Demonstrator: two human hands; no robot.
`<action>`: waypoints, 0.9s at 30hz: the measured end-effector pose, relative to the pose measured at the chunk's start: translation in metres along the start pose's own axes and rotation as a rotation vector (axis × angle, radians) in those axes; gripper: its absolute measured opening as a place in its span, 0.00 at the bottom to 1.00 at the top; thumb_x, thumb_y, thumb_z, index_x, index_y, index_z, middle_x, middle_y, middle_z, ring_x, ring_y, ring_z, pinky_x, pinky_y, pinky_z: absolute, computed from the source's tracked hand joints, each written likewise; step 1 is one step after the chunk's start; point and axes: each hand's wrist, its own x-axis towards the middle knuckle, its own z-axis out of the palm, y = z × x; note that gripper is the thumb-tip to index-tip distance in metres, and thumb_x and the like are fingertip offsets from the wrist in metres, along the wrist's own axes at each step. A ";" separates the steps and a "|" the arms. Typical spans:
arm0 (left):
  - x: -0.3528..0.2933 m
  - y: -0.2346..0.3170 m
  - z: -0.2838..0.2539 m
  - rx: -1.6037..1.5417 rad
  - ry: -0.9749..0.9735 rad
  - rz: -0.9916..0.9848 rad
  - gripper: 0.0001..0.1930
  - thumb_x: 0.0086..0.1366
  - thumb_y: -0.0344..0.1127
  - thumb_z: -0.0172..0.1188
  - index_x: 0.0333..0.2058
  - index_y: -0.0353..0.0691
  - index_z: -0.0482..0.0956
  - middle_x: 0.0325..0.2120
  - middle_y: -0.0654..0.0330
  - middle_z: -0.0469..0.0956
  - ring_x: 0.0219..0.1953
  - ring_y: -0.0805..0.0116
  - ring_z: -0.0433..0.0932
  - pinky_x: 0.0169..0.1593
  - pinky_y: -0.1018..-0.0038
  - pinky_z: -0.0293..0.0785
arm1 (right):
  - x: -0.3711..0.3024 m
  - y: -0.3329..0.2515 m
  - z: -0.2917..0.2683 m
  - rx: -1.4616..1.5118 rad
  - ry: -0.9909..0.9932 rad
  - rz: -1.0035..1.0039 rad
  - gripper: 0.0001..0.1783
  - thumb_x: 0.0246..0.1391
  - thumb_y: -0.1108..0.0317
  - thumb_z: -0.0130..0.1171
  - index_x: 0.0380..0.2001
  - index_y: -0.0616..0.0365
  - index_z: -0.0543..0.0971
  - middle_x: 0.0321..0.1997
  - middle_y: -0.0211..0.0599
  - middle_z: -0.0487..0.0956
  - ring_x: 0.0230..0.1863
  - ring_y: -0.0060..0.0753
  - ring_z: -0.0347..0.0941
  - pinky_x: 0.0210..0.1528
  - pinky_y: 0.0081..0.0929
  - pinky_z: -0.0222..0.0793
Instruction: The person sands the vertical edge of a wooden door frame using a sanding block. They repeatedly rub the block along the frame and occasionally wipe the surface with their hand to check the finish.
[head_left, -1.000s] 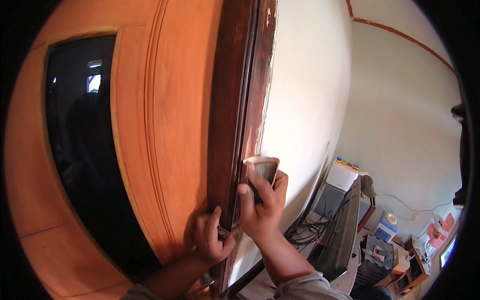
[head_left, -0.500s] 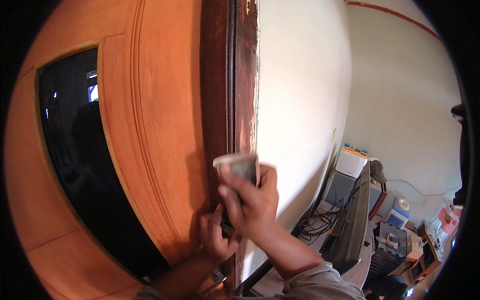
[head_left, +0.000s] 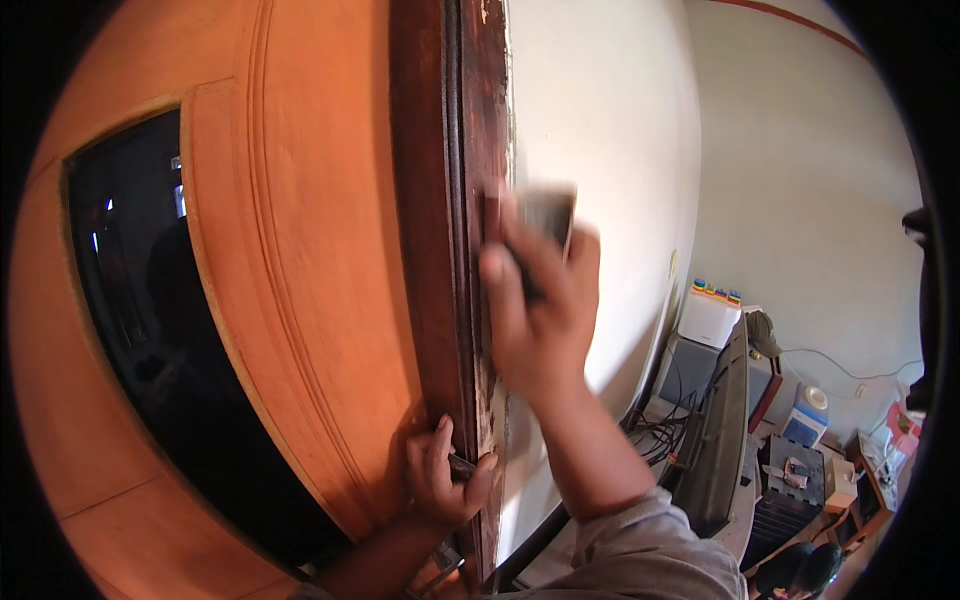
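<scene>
Dark frame (head_left: 422, 200) borders open wall (head_left: 605, 140), hands (head_left: 545, 330) (head_left: 435, 485) gripping grey pad (head_left: 549, 212) (right) and dark piece (head_left: 461, 467) (left).

Right sleeve (head_left: 650, 550), lower centre of the frame: grey fabric, matte, loosely cut, creased in soft folds. The sleeve edge ends well short of the wrist; the right forearm (head_left: 600, 460) is bare beyond it. Left forearm (head_left: 385, 550), lower edge of the frame: bare where visible. Hands: right hand (head_left: 545, 310) bare, motion-blurred; left hand (head_left: 450, 480) bare, sharper in outline.
</scene>
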 end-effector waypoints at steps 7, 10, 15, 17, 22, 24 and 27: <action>0.003 -0.002 0.000 0.033 0.016 0.047 0.40 0.62 0.40 0.73 0.65 0.21 0.67 0.40 0.44 0.74 0.37 0.53 0.73 0.39 0.62 0.74 | -0.024 -0.013 -0.018 0.016 -0.064 0.013 0.20 0.54 0.70 0.73 0.52 0.50 0.88 0.47 0.53 0.79 0.45 0.53 0.78 0.46 0.40 0.77; 0.001 -0.003 -0.001 0.031 -0.008 0.023 0.41 0.61 0.40 0.73 0.66 0.21 0.66 0.40 0.45 0.74 0.38 0.54 0.72 0.39 0.62 0.74 | 0.049 0.007 0.016 -0.005 0.064 -0.064 0.14 0.59 0.64 0.71 0.48 0.46 0.88 0.43 0.48 0.75 0.37 0.54 0.78 0.38 0.43 0.76; 0.002 -0.001 -0.004 0.031 -0.015 0.003 0.41 0.61 0.40 0.73 0.67 0.22 0.66 0.40 0.47 0.73 0.38 0.55 0.72 0.40 0.62 0.74 | 0.042 0.001 0.010 0.031 0.035 -0.018 0.17 0.58 0.65 0.72 0.51 0.45 0.88 0.42 0.49 0.75 0.40 0.54 0.78 0.40 0.44 0.76; 0.004 -0.001 -0.003 0.022 0.010 0.017 0.41 0.61 0.39 0.73 0.67 0.23 0.66 0.41 0.46 0.73 0.38 0.55 0.71 0.40 0.62 0.73 | -0.003 -0.007 -0.013 0.007 -0.060 0.052 0.20 0.55 0.68 0.73 0.53 0.44 0.88 0.44 0.49 0.77 0.43 0.53 0.77 0.43 0.42 0.76; 0.002 0.002 -0.004 0.053 -0.041 -0.027 0.40 0.62 0.39 0.70 0.67 0.24 0.65 0.43 0.49 0.69 0.41 0.57 0.70 0.44 0.62 0.72 | -0.040 -0.011 -0.029 0.055 -0.080 0.029 0.19 0.53 0.69 0.74 0.50 0.46 0.89 0.46 0.50 0.79 0.43 0.52 0.77 0.43 0.40 0.76; 0.001 0.003 -0.003 0.022 -0.039 -0.066 0.39 0.62 0.38 0.68 0.68 0.24 0.64 0.44 0.50 0.67 0.43 0.57 0.69 0.47 0.61 0.71 | -0.002 -0.005 -0.015 0.037 -0.031 -0.015 0.17 0.54 0.68 0.74 0.48 0.45 0.89 0.43 0.49 0.77 0.40 0.52 0.78 0.39 0.42 0.76; -0.001 0.003 -0.001 0.008 0.001 -0.074 0.40 0.61 0.38 0.70 0.67 0.25 0.66 0.44 0.49 0.68 0.42 0.57 0.69 0.47 0.61 0.71 | 0.067 0.003 0.015 0.085 0.045 -0.066 0.14 0.60 0.67 0.70 0.49 0.51 0.88 0.43 0.48 0.76 0.44 0.52 0.77 0.47 0.39 0.74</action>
